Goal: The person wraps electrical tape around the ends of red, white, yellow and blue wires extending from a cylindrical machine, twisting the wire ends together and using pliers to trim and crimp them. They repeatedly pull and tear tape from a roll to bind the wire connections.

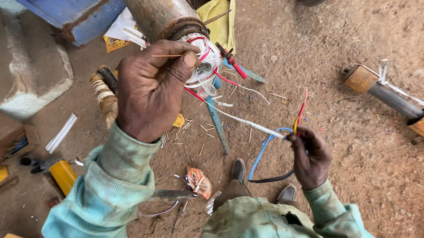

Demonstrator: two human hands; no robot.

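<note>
Head view: my left hand (155, 88) pinches a thin sliver against the white wire winding (205, 59) at the end of the rusty steel motor cylinder (157, 5), held above the dirt floor (380, 56). My right hand (310, 156) is clenched on red, yellow and blue lead wires (300, 115). I judge that a hard pull could snap a lead or nick its insulation

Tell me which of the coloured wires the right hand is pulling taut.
The white wire: it runs straight from the coil to the right hand, while the blue wire hangs in a slack loop.
</note>
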